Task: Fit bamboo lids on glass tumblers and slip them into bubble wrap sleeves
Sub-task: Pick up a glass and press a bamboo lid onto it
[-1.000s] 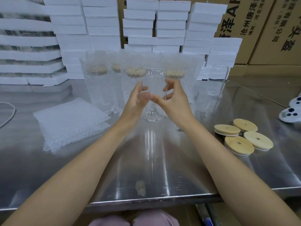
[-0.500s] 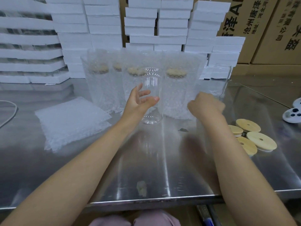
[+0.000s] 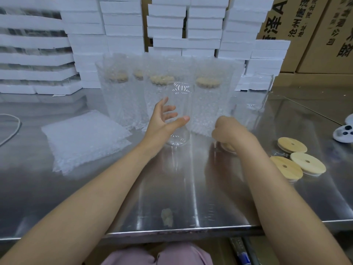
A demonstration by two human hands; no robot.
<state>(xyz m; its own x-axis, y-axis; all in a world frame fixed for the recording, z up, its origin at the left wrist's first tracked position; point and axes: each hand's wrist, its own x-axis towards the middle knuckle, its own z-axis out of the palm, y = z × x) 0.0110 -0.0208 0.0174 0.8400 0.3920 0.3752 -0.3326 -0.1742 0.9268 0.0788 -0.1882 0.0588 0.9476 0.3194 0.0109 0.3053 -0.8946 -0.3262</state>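
Note:
A bare glass tumbler [image 3: 178, 119] stands upright on the steel table [image 3: 172, 197] in the middle. My left hand [image 3: 162, 121] cups it loosely, the thumb lying straight across its front and the fingers spread. My right hand [image 3: 229, 132] is curled knuckles-up on the table to its right and grips a bamboo lid [image 3: 228, 147], which is mostly hidden under the fingers. Three more bamboo lids [image 3: 298, 159] lie further right. Flat bubble wrap sleeves [image 3: 84, 138] are stacked on the left.
Several lidded tumblers in bubble wrap [image 3: 208, 104] stand in a row behind. Another bare tumbler [image 3: 257, 92] stands at back right. White foam boxes [image 3: 122, 25] and cardboard cartons [image 3: 305, 31] line the back. A white device [image 3: 343, 131] lies at the right edge, a cable [image 3: 11, 127] at the left.
My right hand left the tumbler, reached right to the lids and came back toward the glass gripping one. My left hand stayed at the tumbler.

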